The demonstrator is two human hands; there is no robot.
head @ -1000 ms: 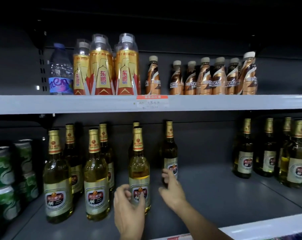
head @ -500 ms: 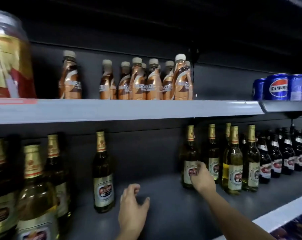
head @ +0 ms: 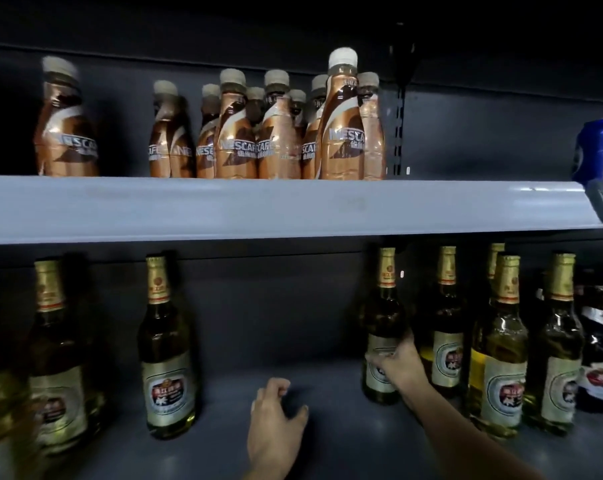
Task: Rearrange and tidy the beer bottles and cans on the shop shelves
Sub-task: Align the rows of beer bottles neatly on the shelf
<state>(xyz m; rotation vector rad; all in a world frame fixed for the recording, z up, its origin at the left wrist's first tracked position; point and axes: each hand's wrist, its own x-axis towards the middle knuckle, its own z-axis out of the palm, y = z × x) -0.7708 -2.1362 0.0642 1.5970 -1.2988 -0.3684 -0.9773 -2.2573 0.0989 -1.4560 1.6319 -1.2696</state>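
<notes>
A person's right hand (head: pixel 398 367) grips a gold-capped beer bottle (head: pixel 382 337) at its label, at the left end of a cluster of like bottles on the right of the lower shelf (head: pixel 327 441). A second ago that hand was on a different bottle, standing near the left-hand group; half a second ago it had already reached across the gap to this cluster, and the view has swung right with it. The left hand (head: pixel 276 422) holds nothing: its fingers are loosely curled, and it hovers over or rests on bare shelf in the gap, having let go of the front bottle it touched a second ago.

The lone beer bottle (head: pixel 168 355) left of the gap stands upright and apart, with more beer bottles (head: pixel 56 362) blurred at the far left. To the right of the gripped bottle stand its neighbours (head: pixel 501 351), close together, and darker bottles beyond.

The shift suggests the work has moved from squaring up the left group to closing the gap, likely by drawing the right cluster's end bottle forward or leftward. Above, bottled Nescafé coffee drinks (head: pixel 343 123) crowd the upper shelf (head: pixel 293 209), beside a blue can (head: pixel 599 147).
</notes>
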